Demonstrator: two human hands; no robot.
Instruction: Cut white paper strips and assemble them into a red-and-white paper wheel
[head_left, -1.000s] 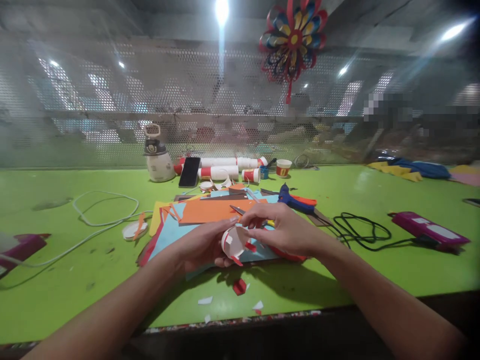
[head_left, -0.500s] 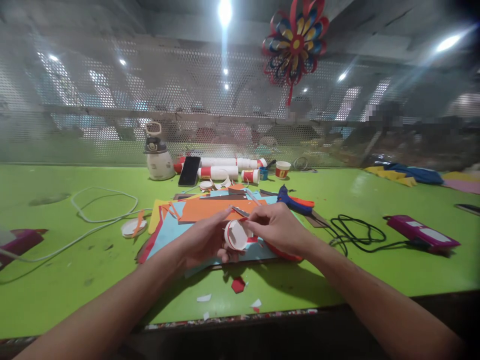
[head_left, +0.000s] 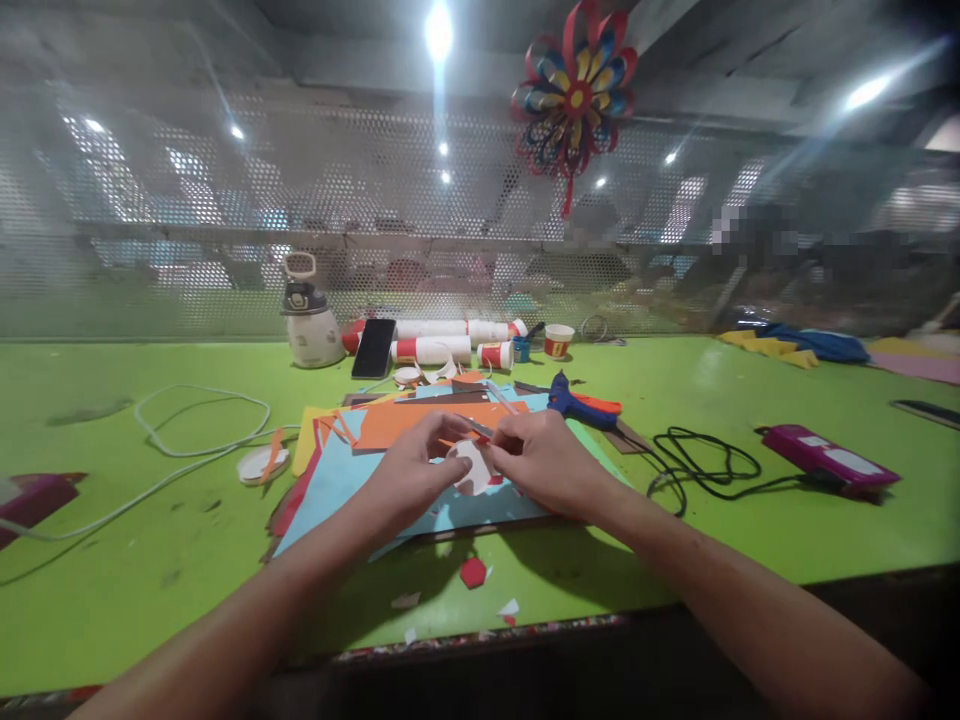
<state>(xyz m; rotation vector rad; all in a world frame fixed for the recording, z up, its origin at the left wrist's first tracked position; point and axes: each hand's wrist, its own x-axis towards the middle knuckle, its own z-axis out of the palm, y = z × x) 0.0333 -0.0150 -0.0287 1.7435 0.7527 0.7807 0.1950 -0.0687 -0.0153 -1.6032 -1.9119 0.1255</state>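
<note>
Over the stacked coloured paper, my left hand (head_left: 424, 460) holds a white, rounded paper cup piece (head_left: 472, 470), its thumb pressed across the front. My right hand (head_left: 536, 455) pinches at the right edge of this piece, and its fingertips are partly hidden. A narrow grey blade-like strip (head_left: 478, 427) shows just above, between the hands; I cannot tell whether either hand touches it. Blue sheets (head_left: 337, 510) and an orange sheet (head_left: 382, 425) lie beneath and behind the hands. On the green table in front is a red hexagon (head_left: 473, 573) among white scraps.
A blue glue gun (head_left: 574, 402) lies behind my right hand, with black cable leading to a magenta box (head_left: 829, 458). At the back are a bottle (head_left: 311, 325), a phone (head_left: 373, 348), stacked paper cups (head_left: 431, 350) and an upright cup (head_left: 558, 342). A white cable (head_left: 202, 452) loops at left.
The cup piece has turned, so its hollow inside shows less. My left thumb has come down over its front, and the left fingers have curled behind. The view has shifted slightly.
</note>
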